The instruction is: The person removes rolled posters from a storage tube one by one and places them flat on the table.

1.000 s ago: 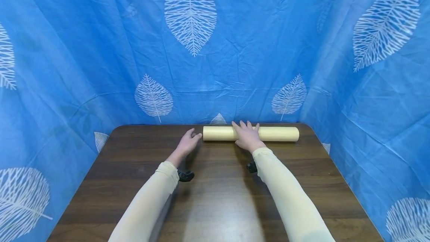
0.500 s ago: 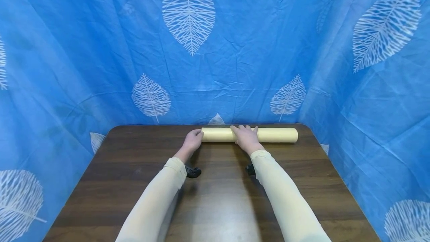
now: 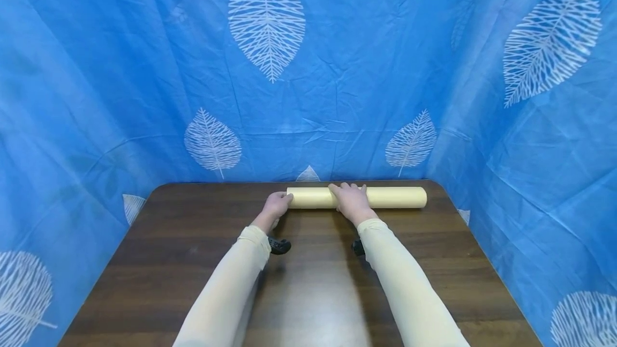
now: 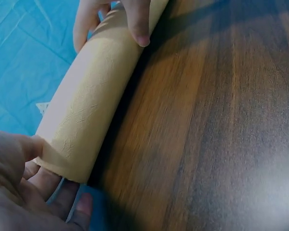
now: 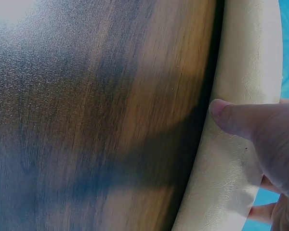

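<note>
1. Left hand, bare (image 3: 277, 204): brought, since the earliest frame, from just beside the left end of the long, pale yellow, paper-like cylindrical roll (image 3: 397, 197) into contact with it. The end edge is now pinched, one digit laid on the outer face, others tucked at the end; whether any reach inside cannot be told.
2. Right hand, bare (image 3: 352, 201): clasped across the roll near mid-length, thumb on the near side, fingers over the far side.
3. Handling, as judged: light, even pressure is called for. The roll is best steadied by the right hand while the edge is pinched by the left; by a hard squeeze the surface could be dented.
4. Position: laid lengthwise near the far edge of the dark brown, wood-grained table (image 3: 154, 261), before the blue fabric curtain printed with white leaves (image 3: 337, 95).
5. Appearance: evenly coloured, with a soft sheen; fine crinkle marks are shown close up.
</note>
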`<state>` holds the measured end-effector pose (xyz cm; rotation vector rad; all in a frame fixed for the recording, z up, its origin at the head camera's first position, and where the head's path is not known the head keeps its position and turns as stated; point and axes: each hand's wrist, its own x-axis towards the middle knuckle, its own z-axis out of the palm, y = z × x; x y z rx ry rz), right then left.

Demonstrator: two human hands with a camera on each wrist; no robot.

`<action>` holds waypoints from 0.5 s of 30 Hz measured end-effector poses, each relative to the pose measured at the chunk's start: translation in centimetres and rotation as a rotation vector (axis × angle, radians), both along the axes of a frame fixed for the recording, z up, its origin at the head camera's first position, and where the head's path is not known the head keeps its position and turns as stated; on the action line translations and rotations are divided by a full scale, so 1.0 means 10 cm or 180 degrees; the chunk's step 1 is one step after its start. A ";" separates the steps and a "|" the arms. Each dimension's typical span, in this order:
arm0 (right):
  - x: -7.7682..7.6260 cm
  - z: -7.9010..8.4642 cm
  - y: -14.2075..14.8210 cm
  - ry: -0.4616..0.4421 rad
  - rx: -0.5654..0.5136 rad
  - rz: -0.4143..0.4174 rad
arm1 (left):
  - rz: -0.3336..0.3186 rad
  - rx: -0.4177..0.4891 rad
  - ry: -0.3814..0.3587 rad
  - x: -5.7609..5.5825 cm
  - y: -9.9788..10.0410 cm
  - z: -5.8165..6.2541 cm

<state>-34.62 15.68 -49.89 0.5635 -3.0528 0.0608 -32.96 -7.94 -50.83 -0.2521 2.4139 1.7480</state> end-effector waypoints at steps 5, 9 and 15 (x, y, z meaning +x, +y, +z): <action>-0.02 -0.02 0.02 -0.0038 0.0008 -0.0027 | 0.0039 0.0166 -0.0075 -0.04 0.04 -0.01; -0.01 -0.01 0.01 -0.0035 0.0026 -0.0029 | 0.0007 0.0329 -0.0162 -0.04 0.04 0.01; 0.01 0.03 -0.01 -0.0047 0.0009 -0.0054 | -0.0152 0.0466 -0.0344 -0.06 0.02 0.02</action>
